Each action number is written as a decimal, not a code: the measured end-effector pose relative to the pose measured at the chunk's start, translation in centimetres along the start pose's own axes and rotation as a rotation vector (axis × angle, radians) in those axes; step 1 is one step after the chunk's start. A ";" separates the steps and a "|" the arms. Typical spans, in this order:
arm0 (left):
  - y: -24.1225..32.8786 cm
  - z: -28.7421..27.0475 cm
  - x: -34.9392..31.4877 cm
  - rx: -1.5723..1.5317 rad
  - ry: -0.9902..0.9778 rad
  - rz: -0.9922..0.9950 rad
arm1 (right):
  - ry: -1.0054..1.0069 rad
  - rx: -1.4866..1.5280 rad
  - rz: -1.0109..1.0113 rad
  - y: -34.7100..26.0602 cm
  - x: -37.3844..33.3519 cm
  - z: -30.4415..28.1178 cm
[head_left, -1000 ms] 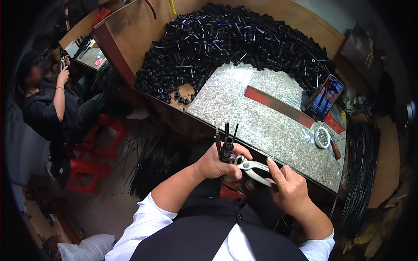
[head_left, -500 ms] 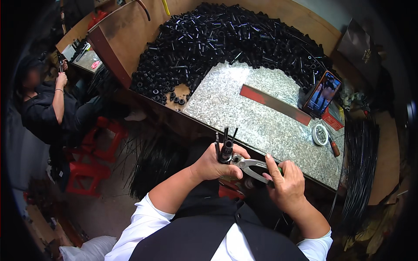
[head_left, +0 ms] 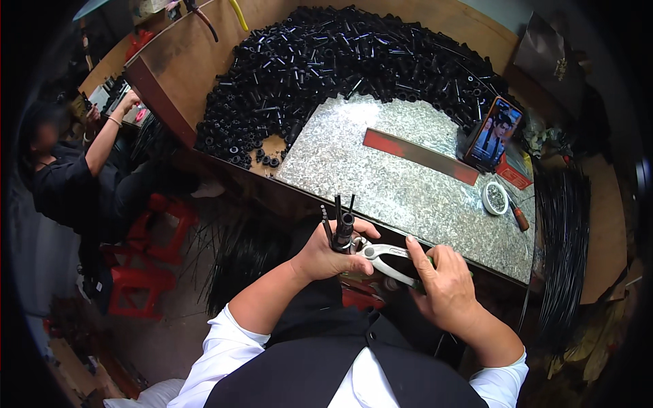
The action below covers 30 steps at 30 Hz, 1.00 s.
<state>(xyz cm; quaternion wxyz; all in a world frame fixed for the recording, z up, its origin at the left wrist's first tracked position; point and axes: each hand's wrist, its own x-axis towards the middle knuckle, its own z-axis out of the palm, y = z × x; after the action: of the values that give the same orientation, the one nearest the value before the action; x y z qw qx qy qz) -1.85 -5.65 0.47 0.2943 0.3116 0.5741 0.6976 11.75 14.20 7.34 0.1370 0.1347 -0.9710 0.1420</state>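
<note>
My left hand [head_left: 318, 258] is wrapped round a black tubular part [head_left: 346, 228], held upright. Several thin black rods [head_left: 326, 221] stick up beside it out of the same grip. In my right hand [head_left: 447, 285] are silver pincers [head_left: 394, 258] with a bit of green at the handles. The jaws of the pincers touch or lie close against the tube's side, by my left thumb and fingers; what they bite on is too small to make out. My right index finger stretches along the handles. Both hands are in front of the bench edge.
A bench [head_left: 320, 160] carries a big heap of black tubular parts [head_left: 354, 58]. On it lie a red-grey metal bar [head_left: 420, 156], a propped phone [head_left: 496, 132], a white bowl [head_left: 494, 198] and a screwdriver [head_left: 520, 217]. Black rods [head_left: 564, 251] hang at right. A co-worker [head_left: 75, 163] sits left, near red stools [head_left: 139, 289].
My view has shifted slightly, so the bench sits a little farther left. The pincers stay at the tube. The co-worker's arm has reached out toward their table.
</note>
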 end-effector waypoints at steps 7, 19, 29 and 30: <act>-0.5 -0.2 0.0 -0.027 -0.111 -0.001 | -0.081 -0.120 -0.015 -0.5 -1.2 -1.6; 0.9 -0.2 0.1 0.163 -0.213 0.023 | -0.185 0.091 0.034 -0.2 -1.3 -0.8; 3.2 -1.7 0.3 -0.175 0.307 0.261 | -0.098 -0.169 0.359 7.2 -1.2 0.9; 4.1 -2.0 0.5 -0.195 0.334 0.274 | -0.097 -0.209 0.402 7.7 -1.0 1.3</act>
<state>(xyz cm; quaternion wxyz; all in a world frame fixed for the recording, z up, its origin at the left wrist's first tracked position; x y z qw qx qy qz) -3.94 -7.21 4.23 0.1266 0.2369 0.4973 0.8250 10.09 21.13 3.99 0.0722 -0.0698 -0.9932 0.0584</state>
